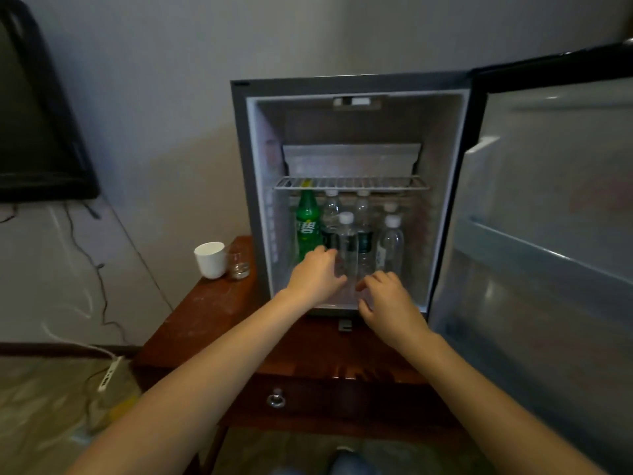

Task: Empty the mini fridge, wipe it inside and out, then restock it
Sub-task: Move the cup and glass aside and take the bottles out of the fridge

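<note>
Reddish-brown wooden surface (205,317) is carrying a grey mini fridge (239,166) at the centre of the frame, its door (548,200) hanging open to the right. Under the white wire shelf (351,183), a green plastic soda bottle (307,224) and several clear plastic water bottles (347,241) are standing upright. The left hand (317,275) is reaching into the lower compartment, fingers curling beside the front clear bottle; whether it is gripping, I cannot tell. The right hand (387,296) is hovering at the fridge's lower edge, fingers loosely bent, holding nothing. A white ceramic cup (209,259) and a small clear glass (238,265) are sitting just left of the fridge.

The green bottle (307,224) bears a white "碧" on its label
</note>
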Demonstrator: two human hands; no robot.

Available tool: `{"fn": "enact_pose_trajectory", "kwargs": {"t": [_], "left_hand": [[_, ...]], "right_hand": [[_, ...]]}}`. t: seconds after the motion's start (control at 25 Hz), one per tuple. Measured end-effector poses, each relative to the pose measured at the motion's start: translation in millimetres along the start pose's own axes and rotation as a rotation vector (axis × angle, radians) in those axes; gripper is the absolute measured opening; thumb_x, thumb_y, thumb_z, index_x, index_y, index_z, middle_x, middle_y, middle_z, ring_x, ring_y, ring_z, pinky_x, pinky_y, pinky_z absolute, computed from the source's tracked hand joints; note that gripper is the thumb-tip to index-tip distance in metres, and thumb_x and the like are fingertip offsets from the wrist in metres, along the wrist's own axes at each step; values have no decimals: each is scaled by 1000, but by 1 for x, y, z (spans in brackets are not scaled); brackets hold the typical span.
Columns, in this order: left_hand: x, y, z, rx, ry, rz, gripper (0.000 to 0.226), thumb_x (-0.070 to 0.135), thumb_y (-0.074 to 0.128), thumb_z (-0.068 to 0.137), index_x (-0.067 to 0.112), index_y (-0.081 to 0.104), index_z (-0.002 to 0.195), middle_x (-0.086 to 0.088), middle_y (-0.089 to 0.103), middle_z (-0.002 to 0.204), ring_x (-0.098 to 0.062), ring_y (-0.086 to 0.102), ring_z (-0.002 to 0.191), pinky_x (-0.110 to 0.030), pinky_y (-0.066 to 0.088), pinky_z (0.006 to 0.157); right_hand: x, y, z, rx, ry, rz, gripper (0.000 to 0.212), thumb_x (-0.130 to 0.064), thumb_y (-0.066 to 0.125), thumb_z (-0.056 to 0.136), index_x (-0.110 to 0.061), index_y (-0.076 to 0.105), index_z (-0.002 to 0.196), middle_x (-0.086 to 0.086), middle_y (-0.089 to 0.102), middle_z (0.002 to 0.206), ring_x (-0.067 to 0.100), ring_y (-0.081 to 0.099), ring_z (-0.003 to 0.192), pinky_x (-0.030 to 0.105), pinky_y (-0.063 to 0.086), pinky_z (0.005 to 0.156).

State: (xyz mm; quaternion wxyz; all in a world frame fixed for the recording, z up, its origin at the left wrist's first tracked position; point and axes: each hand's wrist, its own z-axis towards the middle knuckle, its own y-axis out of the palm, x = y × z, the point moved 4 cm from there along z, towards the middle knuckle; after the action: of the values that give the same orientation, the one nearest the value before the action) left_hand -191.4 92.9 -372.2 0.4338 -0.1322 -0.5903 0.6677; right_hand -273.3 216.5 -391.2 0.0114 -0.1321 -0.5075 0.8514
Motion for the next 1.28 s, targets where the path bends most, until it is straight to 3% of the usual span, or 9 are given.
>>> {"fn": "enact_pose_trajectory", "kwargs": {"t": [0.2, 0.4, 0.52, 0.6, 0.68, 0.8, 0.92, 1.12, 1.28], "left_hand": [[-20, 38, 69, 45, -246, -363, 63, 28, 78, 74, 5, 49, 126, -14, 51, 128, -30, 53, 114, -38, 48, 91], [-71, 121, 146, 247, -362, -661, 97, 67, 79, 41, 11, 58, 118, -6, 64, 117, -21, 62, 104, -44, 54, 88], [-42, 100, 130, 236, -349, -707, 71, 32, 86, 63, 3, 57, 121, -10, 63, 119, -23, 61, 107, -36, 51, 90], [-41, 99, 131, 253, -305, -696, 75, 29, 86, 65, 3, 51, 125, -15, 59, 124, -27, 58, 112, -40, 50, 93], [-48, 108, 137, 255, -275, -680, 80, 34, 86, 63, 5, 47, 126, -15, 57, 125, -27, 56, 113, -42, 49, 94], [-54, 109, 139, 261, -277, -634, 83, 43, 83, 61, 7, 46, 126, -12, 57, 123, -25, 57, 112, -41, 50, 92], [-54, 108, 141, 251, -233, -625, 81, 37, 84, 65, 5, 44, 127, -14, 55, 125, -25, 55, 114, -38, 49, 93], [-53, 107, 136, 283, -185, -692, 78, 49, 79, 60, 9, 51, 122, -9, 60, 119, -19, 59, 109, -40, 52, 90], [-38, 82, 99, 396, -136, -878, 38, 12, 84, 69, 23, 59, 95, 8, 64, 95, 8, 62, 88, -6, 46, 71]], "right_hand": [[14, 10, 15, 14, 61, 33, 24, -21, 52, 93, -12, 58, 114, 3, 54, 115, 19, 43, 112, 28, 40, 93], [26, 18, 27, 21, 156, 115, 28, -19, 54, 91, -13, 57, 118, 3, 54, 117, 17, 46, 111, 23, 40, 90], [39, 24, 33, 178, 443, 669, 34, -9, 60, 89, -12, 56, 123, 2, 58, 117, -2, 54, 94, 3, 40, 70], [51, 33, 39, 412, 791, 1257, 37, -6, 60, 90, -11, 54, 126, 3, 60, 116, 0, 59, 87, 3, 41, 53], [62, 48, 49, 594, 969, 1444, 42, -6, 59, 91, -13, 48, 131, 2, 56, 121, 2, 60, 78, 6, 42, 46], [74, 67, 71, 671, 925, 1126, 64, -10, 67, 85, -17, 35, 140, 6, 41, 139, 18, 50, 118, 20, 48, 82], [89, 90, 92, 610, 964, 821, 80, -9, 71, 79, -13, 27, 145, 15, 35, 144, 31, 29, 135, 43, 32, 109], [109, 107, 106, 660, 915, 730, 73, -15, 78, 74, -5, 43, 137, 17, 51, 132, 32, 46, 126, 46, 38, 106], [101, 103, 93, 728, 802, 793, 65, -9, 78, 75, -4, 46, 132, 14, 53, 128, 25, 51, 121, 41, 44, 102]]}}
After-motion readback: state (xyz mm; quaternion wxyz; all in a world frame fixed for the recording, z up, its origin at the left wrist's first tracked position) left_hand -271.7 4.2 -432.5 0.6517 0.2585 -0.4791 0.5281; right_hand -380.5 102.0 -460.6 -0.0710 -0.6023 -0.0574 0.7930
